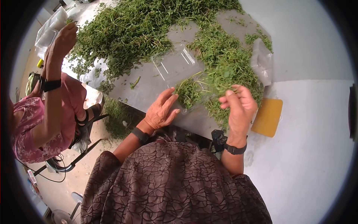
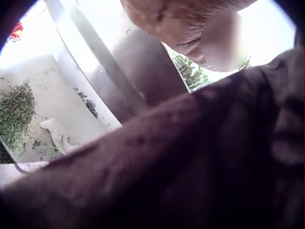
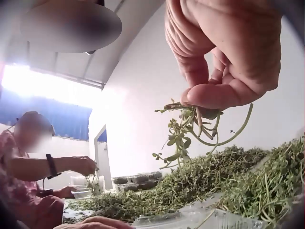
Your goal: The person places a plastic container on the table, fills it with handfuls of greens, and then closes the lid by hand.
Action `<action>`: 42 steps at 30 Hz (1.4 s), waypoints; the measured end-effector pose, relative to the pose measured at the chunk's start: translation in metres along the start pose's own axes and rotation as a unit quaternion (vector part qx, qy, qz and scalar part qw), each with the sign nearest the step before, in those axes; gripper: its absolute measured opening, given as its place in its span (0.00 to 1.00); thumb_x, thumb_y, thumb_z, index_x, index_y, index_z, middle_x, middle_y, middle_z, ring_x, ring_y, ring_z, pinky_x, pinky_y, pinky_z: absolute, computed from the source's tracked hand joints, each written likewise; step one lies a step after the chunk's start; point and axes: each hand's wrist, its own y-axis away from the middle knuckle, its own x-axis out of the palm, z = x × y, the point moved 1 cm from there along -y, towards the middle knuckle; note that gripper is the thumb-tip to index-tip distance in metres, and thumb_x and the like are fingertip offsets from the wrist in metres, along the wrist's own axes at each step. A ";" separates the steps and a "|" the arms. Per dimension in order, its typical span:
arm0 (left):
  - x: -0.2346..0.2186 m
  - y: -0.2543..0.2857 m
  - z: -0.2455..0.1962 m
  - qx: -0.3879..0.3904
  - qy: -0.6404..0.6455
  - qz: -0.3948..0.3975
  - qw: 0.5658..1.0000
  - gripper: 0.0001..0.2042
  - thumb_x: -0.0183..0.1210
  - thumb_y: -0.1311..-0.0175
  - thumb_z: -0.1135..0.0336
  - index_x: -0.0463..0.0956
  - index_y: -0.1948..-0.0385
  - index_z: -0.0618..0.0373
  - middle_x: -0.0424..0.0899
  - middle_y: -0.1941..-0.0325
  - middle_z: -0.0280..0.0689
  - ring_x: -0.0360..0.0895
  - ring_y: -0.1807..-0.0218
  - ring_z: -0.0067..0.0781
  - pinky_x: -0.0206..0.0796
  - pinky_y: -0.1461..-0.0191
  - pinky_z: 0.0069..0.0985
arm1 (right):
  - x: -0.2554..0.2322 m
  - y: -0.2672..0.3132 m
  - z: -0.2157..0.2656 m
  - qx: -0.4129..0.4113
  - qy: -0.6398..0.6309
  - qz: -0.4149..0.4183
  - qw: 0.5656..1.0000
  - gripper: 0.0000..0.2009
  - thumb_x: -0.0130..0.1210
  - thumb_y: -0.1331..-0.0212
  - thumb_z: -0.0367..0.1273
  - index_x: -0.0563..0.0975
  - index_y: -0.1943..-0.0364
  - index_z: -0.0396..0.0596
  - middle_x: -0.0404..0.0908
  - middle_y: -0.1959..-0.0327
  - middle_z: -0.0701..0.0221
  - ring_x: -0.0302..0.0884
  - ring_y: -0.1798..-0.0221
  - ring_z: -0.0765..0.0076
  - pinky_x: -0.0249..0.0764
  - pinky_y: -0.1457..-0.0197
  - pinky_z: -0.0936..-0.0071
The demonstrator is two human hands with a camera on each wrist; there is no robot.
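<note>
My right hand [image 1: 240, 108] pinches a small bunch of leafy green stems [image 3: 178, 138] between thumb and fingertips, above the table in the head view. The right wrist view shows the stems dangling under the thumb, one curving out to the side. My left hand [image 1: 162, 109] lies at the near left side of a clear plastic container, fingers extended and slightly bent, fingertips right at its edge. Loose greens [image 1: 188, 95] lie in the container's near part; its clear lid [image 1: 175, 67] lies flipped back behind. Only part of the left palm [image 2: 186, 24] shows in the left wrist view.
A large heap of greens [image 1: 123, 33] covers the table's far side, and a smaller pile [image 1: 231, 56] lies at right. An empty clear container [image 1: 262, 61] stands at the right edge, above a yellow stool [image 1: 267, 117]. Another person [image 1: 48, 112] works at left, beside stacked containers [image 1: 50, 30].
</note>
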 end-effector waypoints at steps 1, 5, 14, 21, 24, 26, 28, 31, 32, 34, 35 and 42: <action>0.000 0.000 0.000 -0.001 0.000 0.002 1.000 0.24 0.59 0.45 0.65 0.67 0.47 0.64 0.64 0.40 0.53 0.71 0.45 0.53 0.67 0.43 0.36 | 0.008 0.005 -0.009 0.047 0.032 0.046 0.997 0.09 0.55 0.43 0.25 0.75 0.59 0.35 0.80 0.70 0.66 0.79 0.73 0.78 0.73 0.76 0.86; -0.001 -0.002 0.001 0.008 0.009 -0.002 1.000 0.24 0.60 0.45 0.64 0.66 0.46 0.63 0.64 0.40 0.51 0.71 0.44 0.52 0.68 0.44 0.36 | 0.015 0.024 -0.031 0.099 0.135 0.049 0.985 0.16 0.56 0.42 0.28 0.72 0.51 0.35 0.78 0.55 0.59 0.81 0.69 0.73 0.74 0.75 0.83; -0.001 0.000 0.002 0.016 0.023 -0.005 1.000 0.25 0.61 0.46 0.67 0.66 0.46 0.62 0.64 0.40 0.51 0.70 0.44 0.53 0.69 0.45 0.36 | 0.007 0.032 -0.061 -0.061 0.315 0.036 0.947 0.09 0.52 0.39 0.28 0.78 0.58 0.37 0.81 0.70 0.66 0.81 0.70 0.76 0.73 0.68 0.82; 0.002 0.002 0.004 0.011 0.065 0.008 0.998 0.23 0.61 0.46 0.69 0.68 0.47 0.62 0.64 0.40 0.51 0.75 0.49 0.50 0.72 0.50 0.35 | 0.026 0.049 -0.061 -0.113 0.325 0.045 0.938 0.10 0.55 0.46 0.23 0.79 0.59 0.37 0.80 0.53 0.56 0.83 0.61 0.58 0.78 0.59 0.72; 0.000 0.001 0.004 0.022 0.053 0.024 0.998 0.23 0.61 0.46 0.69 0.68 0.48 0.61 0.64 0.40 0.50 0.76 0.50 0.49 0.72 0.50 0.35 | 0.036 0.052 -0.054 -0.167 0.354 0.068 0.918 0.12 0.55 0.48 0.22 0.78 0.58 0.38 0.79 0.51 0.58 0.82 0.59 0.55 0.78 0.58 0.71; -0.001 0.000 0.003 0.027 0.051 0.024 0.998 0.22 0.61 0.46 0.69 0.68 0.48 0.61 0.65 0.40 0.50 0.75 0.50 0.49 0.72 0.50 0.35 | 0.040 0.054 -0.062 -0.190 0.379 0.097 0.900 0.12 0.54 0.48 0.23 0.78 0.58 0.38 0.80 0.52 0.59 0.81 0.59 0.53 0.78 0.58 0.68; -0.002 -0.001 0.003 0.034 0.047 0.024 0.998 0.22 0.61 0.46 0.69 0.69 0.48 0.61 0.65 0.40 0.50 0.75 0.49 0.49 0.72 0.50 0.34 | 0.042 0.056 -0.067 -0.177 0.379 0.108 0.902 0.11 0.54 0.46 0.25 0.78 0.58 0.39 0.80 0.53 0.58 0.81 0.58 0.52 0.78 0.58 0.66; -0.001 -0.001 0.003 0.033 0.044 0.023 0.998 0.22 0.61 0.46 0.67 0.69 0.49 0.62 0.68 0.42 0.50 0.71 0.44 0.51 0.69 0.45 0.35 | 0.045 0.056 -0.066 -0.164 0.361 0.154 0.905 0.12 0.54 0.45 0.26 0.76 0.56 0.39 0.79 0.52 0.56 0.80 0.56 0.50 0.77 0.57 0.66; 0.000 -0.001 0.004 0.038 0.052 0.018 0.998 0.22 0.61 0.47 0.69 0.69 0.49 0.62 0.68 0.42 0.49 0.72 0.45 0.51 0.70 0.47 0.35 | 0.047 0.056 -0.067 -0.163 0.360 0.153 0.906 0.12 0.54 0.45 0.26 0.76 0.56 0.39 0.79 0.52 0.56 0.80 0.56 0.50 0.77 0.57 0.66; 0.000 0.001 0.003 0.043 0.057 0.012 0.997 0.22 0.61 0.47 0.70 0.69 0.49 0.62 0.68 0.42 0.49 0.73 0.46 0.51 0.71 0.50 0.35 | 0.050 0.055 -0.069 -0.150 0.355 0.179 0.905 0.13 0.54 0.45 0.26 0.75 0.55 0.37 0.79 0.53 0.55 0.79 0.55 0.49 0.77 0.56 0.65; -0.001 0.000 0.001 0.035 0.054 0.018 0.998 0.22 0.61 0.49 0.71 0.68 0.49 0.61 0.69 0.42 0.49 0.72 0.46 0.51 0.70 0.47 0.35 | 0.049 0.054 -0.071 -0.171 0.353 0.175 0.903 0.13 0.55 0.46 0.25 0.75 0.55 0.37 0.79 0.53 0.55 0.80 0.56 0.49 0.78 0.57 0.66; -0.001 -0.002 0.001 0.039 0.013 0.018 0.999 0.23 0.61 0.51 0.72 0.68 0.49 0.60 0.69 0.43 0.47 0.72 0.45 0.49 0.69 0.46 0.35 | 0.027 0.040 -0.071 -0.241 0.296 0.095 0.919 0.15 0.55 0.48 0.23 0.75 0.54 0.37 0.79 0.53 0.55 0.82 0.59 0.53 0.79 0.62 0.68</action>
